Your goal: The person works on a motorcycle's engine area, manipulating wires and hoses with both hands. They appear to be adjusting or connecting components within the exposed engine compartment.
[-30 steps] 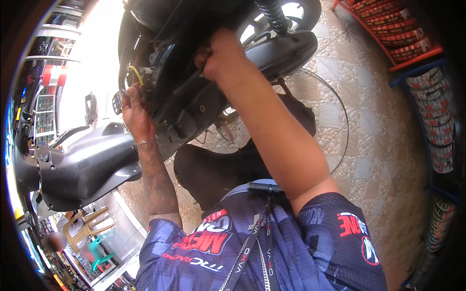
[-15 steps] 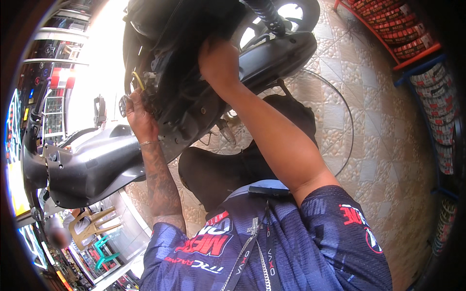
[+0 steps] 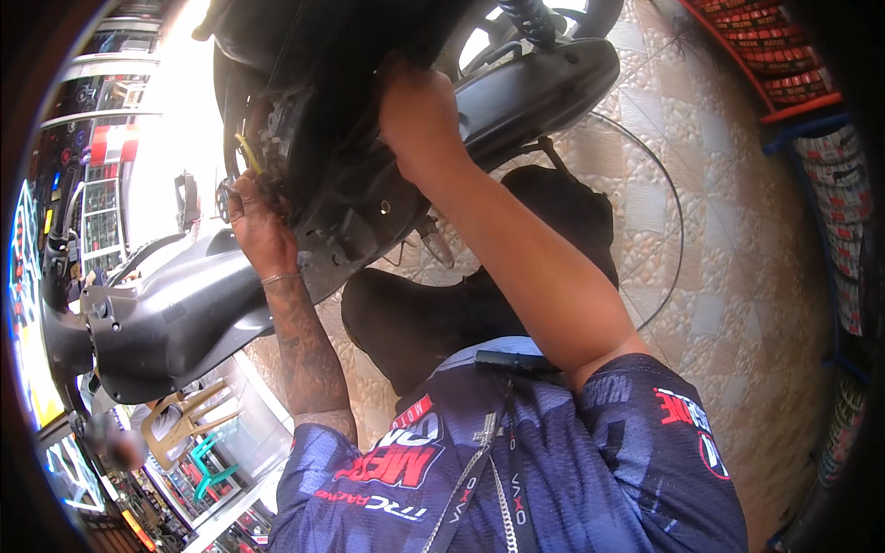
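A black scooter (image 3: pixel 184 318) with bare dark panels lies across the view in front of me. My left hand (image 3: pixel 261 226) is at its open middle section, fingers curled among the parts there. Just above those fingertips a short yellow hose or cable (image 3: pixel 247 152) sticks up; whether the fingers touch it is unclear. What they grip is hidden. My right hand (image 3: pixel 418 111) reaches in beside the dark rear body, above the long black engine-side cover (image 3: pixel 539 97). Shadow and the bodywork hide its fingertips.
A thin black cable or hose (image 3: pixel 680 221) curves over the patterned tile floor (image 3: pixel 728 276). Racks of packed tyres (image 3: pixel 834 212) line the right side. At lower left are a tan plastic chair (image 3: pixel 175 429), a green stool (image 3: pixel 210 470) and another person.
The scooter has shifted slightly up and left in view. My left hand stays at the middle section and my right hand at the rear body, its wrist turned a little.
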`<move>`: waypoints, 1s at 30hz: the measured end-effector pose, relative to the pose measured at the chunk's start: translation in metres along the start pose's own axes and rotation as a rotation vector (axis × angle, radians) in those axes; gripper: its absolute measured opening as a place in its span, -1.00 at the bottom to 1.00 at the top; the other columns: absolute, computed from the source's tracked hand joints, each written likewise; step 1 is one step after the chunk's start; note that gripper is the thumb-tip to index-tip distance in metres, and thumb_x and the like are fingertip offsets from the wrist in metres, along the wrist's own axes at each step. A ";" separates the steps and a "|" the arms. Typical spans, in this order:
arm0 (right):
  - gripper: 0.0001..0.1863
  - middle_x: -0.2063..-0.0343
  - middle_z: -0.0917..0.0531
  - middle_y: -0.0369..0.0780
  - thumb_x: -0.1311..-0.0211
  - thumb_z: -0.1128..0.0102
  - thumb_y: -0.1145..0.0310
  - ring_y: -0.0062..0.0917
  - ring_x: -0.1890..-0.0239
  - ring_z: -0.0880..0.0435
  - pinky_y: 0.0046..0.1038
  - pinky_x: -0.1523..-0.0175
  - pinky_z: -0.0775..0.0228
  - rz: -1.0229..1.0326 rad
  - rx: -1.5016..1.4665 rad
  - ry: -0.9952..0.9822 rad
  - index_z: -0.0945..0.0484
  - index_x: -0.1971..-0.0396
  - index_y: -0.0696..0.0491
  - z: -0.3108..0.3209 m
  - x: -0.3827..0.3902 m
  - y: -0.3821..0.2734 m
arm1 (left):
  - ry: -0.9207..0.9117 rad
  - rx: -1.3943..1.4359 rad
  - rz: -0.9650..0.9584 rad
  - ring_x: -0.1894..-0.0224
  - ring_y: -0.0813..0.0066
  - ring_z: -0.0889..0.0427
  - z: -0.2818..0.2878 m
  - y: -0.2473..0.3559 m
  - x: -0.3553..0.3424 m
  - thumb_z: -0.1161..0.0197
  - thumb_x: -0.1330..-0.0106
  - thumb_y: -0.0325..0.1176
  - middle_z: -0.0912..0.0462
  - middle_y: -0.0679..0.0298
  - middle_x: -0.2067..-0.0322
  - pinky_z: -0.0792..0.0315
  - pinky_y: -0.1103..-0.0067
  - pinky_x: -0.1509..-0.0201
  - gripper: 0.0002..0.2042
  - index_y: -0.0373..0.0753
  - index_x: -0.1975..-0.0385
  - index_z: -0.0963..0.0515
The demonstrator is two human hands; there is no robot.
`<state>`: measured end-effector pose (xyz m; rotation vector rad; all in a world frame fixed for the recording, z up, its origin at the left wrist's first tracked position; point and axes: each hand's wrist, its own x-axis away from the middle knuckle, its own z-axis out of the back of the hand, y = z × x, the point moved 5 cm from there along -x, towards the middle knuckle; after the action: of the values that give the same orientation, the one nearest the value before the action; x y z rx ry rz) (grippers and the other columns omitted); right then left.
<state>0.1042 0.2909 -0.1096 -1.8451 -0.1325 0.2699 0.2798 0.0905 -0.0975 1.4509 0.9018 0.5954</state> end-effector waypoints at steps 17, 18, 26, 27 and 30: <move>-0.59 0.35 -0.66 -0.19 -0.27 -0.41 0.17 -0.57 0.48 -0.60 -0.49 0.30 -0.47 -0.230 -0.318 0.022 -0.55 0.16 0.22 0.018 0.022 -0.036 | -0.084 -0.041 0.060 0.25 0.65 -0.61 0.001 -0.005 0.003 -0.21 -0.50 -0.13 -0.70 0.36 0.22 -0.45 0.68 0.18 -0.70 -0.25 0.05 -0.64; -0.62 0.35 -0.65 -0.20 -0.28 -0.40 0.21 -0.61 0.50 -0.58 -0.51 0.35 -0.45 -0.239 -0.351 -0.049 -0.55 0.16 0.21 0.017 0.024 -0.038 | -0.081 -0.053 0.049 0.22 0.64 -0.62 0.003 -0.006 0.003 -0.21 -0.51 -0.13 -0.70 0.34 0.20 -0.47 0.67 0.15 -0.69 -0.26 0.05 -0.64; -0.75 0.46 -0.61 -0.28 -0.29 -0.23 0.49 -0.70 0.62 -0.48 -0.58 0.49 -0.35 -0.060 -0.256 -0.163 -0.57 0.05 0.20 0.016 0.025 -0.046 | -0.072 -0.101 0.023 0.06 0.57 -0.57 0.000 0.001 0.008 -0.15 -0.54 -0.15 -0.69 0.29 0.12 -0.41 0.59 -0.08 -0.69 -0.28 0.04 -0.63; -0.73 0.47 -0.62 -0.28 -0.28 -0.22 0.50 -0.70 0.62 -0.48 -0.59 0.49 -0.35 -0.101 -0.273 -0.177 -0.57 0.03 0.21 0.016 0.026 -0.043 | -0.068 -0.113 0.020 0.06 0.57 -0.57 -0.001 0.001 0.008 -0.15 -0.54 -0.15 -0.69 0.29 0.13 -0.41 0.59 -0.09 -0.69 -0.28 0.04 -0.63; -0.68 0.45 -0.64 -0.28 -0.29 -0.18 0.53 -0.71 0.62 -0.48 -0.61 0.48 -0.35 -0.127 -0.371 -0.178 -0.56 -0.04 0.22 0.018 0.026 -0.038 | -0.078 -0.081 -0.022 0.41 0.77 -0.44 -0.005 0.002 0.009 -0.16 -0.54 -0.13 -0.60 0.45 0.31 -0.33 0.73 0.40 -0.70 -0.26 0.06 -0.62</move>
<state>0.1263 0.3249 -0.0808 -2.1671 -0.4469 0.3380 0.2811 0.1002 -0.0966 1.3805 0.8222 0.5490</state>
